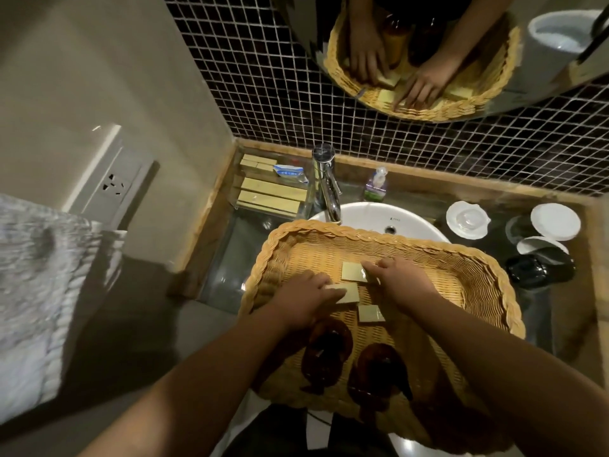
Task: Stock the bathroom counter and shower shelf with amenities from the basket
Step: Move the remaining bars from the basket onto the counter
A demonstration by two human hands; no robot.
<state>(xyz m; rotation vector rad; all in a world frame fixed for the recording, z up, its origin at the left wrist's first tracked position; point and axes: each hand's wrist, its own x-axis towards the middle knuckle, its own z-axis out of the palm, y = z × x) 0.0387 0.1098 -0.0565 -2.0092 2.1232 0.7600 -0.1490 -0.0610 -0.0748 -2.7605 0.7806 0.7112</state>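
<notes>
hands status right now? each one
Left hand: fingers on a small yellow packet in the basket, grip unclear.
Right hand: pinching another packet.

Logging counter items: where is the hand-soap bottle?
The bottle stands on the counter behind the sink, just right of the faucet, against the tiled wall.
</notes>
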